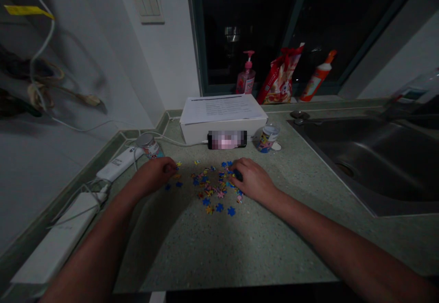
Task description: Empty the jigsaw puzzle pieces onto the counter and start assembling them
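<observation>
Countertop: green, speckled, across the middle and bottom of the frame. Sink: steel, right. Window: dark, upper right. Switch plate: upper left. White box: just above centre. Puzzle pieces: loose scatter, centre. My left hand: left of centre, fingers curled well in, beside a yellow piece. My right hand: right of centre, palm down, fingers loosely bent over the scatter's right edge. In this dimness I can't make out whether either pinches anything.
</observation>
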The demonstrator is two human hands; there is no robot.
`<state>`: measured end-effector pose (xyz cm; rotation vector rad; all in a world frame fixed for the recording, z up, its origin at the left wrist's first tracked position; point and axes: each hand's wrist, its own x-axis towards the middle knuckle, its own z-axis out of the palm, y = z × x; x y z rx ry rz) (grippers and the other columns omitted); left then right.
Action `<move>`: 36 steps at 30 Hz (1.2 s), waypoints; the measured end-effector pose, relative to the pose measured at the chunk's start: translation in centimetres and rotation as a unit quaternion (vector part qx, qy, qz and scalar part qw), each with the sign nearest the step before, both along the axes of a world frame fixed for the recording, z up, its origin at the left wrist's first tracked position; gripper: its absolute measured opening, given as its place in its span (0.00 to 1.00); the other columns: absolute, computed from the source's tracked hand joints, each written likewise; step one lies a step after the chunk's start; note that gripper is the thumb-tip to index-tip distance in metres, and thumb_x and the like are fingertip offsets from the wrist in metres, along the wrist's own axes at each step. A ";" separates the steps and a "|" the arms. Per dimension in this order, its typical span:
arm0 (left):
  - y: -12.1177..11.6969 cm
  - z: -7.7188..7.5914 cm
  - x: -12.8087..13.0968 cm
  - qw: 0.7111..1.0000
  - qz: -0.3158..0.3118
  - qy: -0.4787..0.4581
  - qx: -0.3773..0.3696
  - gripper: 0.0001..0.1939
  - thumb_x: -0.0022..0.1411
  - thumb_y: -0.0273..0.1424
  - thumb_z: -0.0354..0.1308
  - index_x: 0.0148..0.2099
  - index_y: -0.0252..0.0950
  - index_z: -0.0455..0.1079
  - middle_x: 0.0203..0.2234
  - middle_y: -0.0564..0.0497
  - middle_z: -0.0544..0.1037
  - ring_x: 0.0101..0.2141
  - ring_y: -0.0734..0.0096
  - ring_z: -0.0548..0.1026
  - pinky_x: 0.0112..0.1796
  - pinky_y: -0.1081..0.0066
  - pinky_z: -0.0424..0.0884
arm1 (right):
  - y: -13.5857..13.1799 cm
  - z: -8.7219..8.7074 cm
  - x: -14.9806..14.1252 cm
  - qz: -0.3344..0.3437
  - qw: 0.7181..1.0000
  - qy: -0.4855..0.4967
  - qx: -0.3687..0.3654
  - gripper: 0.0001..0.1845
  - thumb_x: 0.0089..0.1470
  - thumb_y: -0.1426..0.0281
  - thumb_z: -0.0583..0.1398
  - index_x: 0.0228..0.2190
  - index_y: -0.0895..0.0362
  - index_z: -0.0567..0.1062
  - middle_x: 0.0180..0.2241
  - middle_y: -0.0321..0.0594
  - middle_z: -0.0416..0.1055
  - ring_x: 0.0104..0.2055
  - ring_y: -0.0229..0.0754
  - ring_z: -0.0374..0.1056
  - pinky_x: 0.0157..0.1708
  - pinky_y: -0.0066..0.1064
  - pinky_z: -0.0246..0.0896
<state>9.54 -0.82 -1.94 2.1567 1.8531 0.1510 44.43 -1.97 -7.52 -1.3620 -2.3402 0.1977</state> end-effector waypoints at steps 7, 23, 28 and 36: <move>-1.3 -1.2 4.0 0.993 -0.054 -0.091 0.057 0.10 0.68 0.32 0.57 0.45 0.38 0.80 0.39 0.46 0.84 0.35 0.62 0.80 0.39 0.66 0.71 | 0.2 -0.5 -0.3 -0.010 1.000 -0.009 -0.003 0.04 0.63 0.71 0.67 0.39 0.58 0.83 0.42 0.50 0.78 0.47 0.54 0.73 0.47 0.42 0.65; -2.6 -2.7 6.6 0.985 -0.135 -0.110 0.020 0.11 0.72 0.36 0.57 0.49 0.41 0.80 0.43 0.47 0.83 0.39 0.60 0.79 0.43 0.64 0.71 | 0.6 -0.6 -0.3 -0.005 1.000 0.010 -0.015 0.02 0.60 0.74 0.66 0.37 0.58 0.81 0.41 0.49 0.78 0.45 0.51 0.72 0.47 0.41 0.63; -2.7 -2.6 6.8 0.985 -0.139 -0.101 0.019 0.12 0.73 0.37 0.57 0.51 0.41 0.80 0.42 0.47 0.82 0.39 0.60 0.79 0.42 0.64 0.70 | 0.7 -0.4 -0.4 -0.002 0.999 0.015 -0.038 0.04 0.58 0.77 0.65 0.33 0.57 0.78 0.40 0.47 0.77 0.45 0.50 0.71 0.47 0.39 0.63; -2.8 -2.3 6.6 0.985 -0.131 -0.109 0.014 0.12 0.73 0.37 0.57 0.52 0.42 0.79 0.45 0.47 0.83 0.40 0.61 0.79 0.43 0.64 0.71 | 0.3 -0.1 0.4 0.004 1.000 0.016 -0.015 0.06 0.56 0.75 0.66 0.38 0.57 0.79 0.44 0.50 0.76 0.48 0.52 0.71 0.49 0.42 0.63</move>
